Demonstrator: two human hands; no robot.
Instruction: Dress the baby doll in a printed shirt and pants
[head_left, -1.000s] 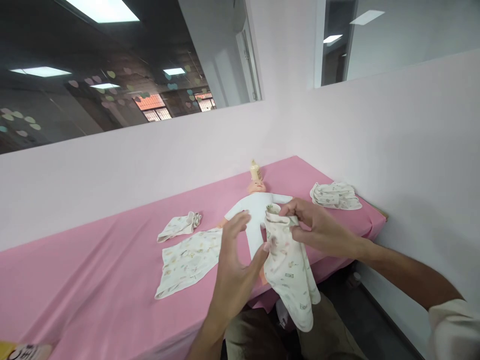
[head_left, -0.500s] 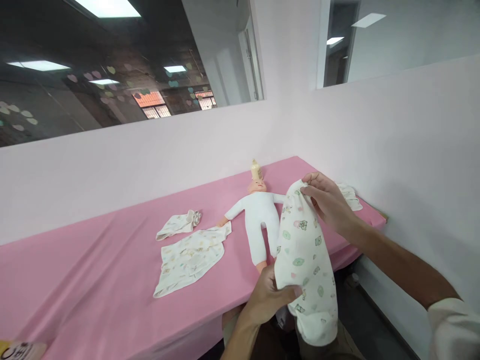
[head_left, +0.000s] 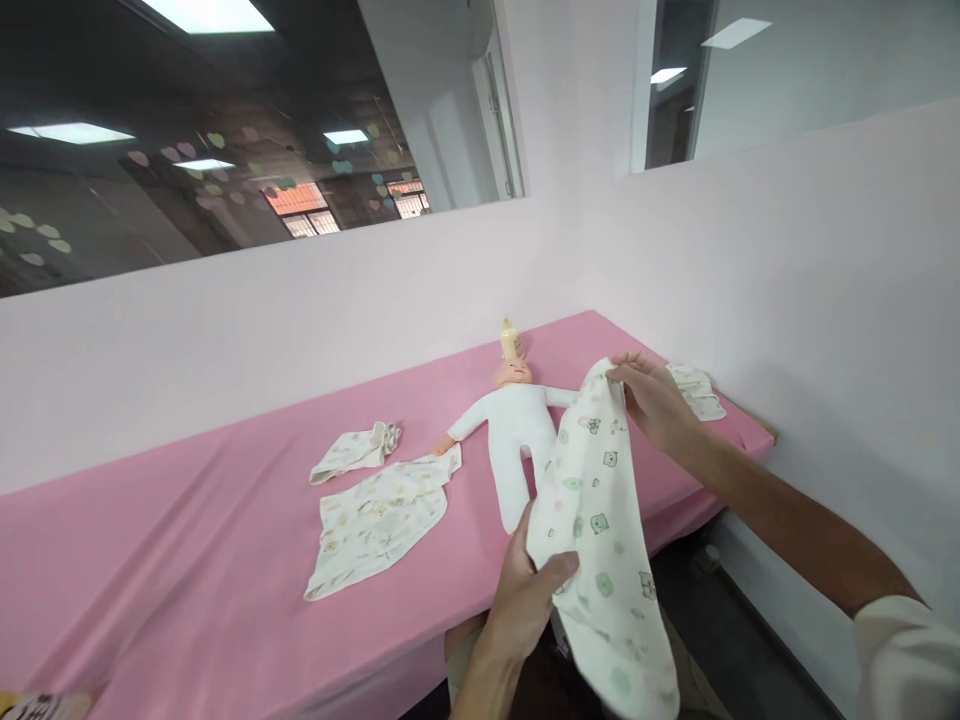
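Note:
A white baby garment (head_left: 600, 530) with green and pink animal prints hangs stretched between my hands over the table's front edge. My left hand (head_left: 525, 590) is closed on its left side, thumb on top. At the garment's upper end, my right hand (head_left: 654, 398) pinches the edge between thumb and fingers. Just behind the garment lies a baby doll (head_left: 517, 425) in a white body, on its back; the garment hides part of its legs. Beside the doll's hand, a printed baby shirt (head_left: 382, 510) is spread flat.
A smaller printed garment (head_left: 352, 452) lies crumpled above the shirt. Near the doll's head stands a pale yellow bottle (head_left: 511, 340). Folded white cloths (head_left: 697, 390) rest at the right end of the pink-covered table (head_left: 217, 570). Walls (head_left: 810, 300) border the back and right.
The garment has turned and narrowed, its lower end now hanging lower. My left hand has moved slightly left and up; my right hand keeps its pinch, shifted slightly right.

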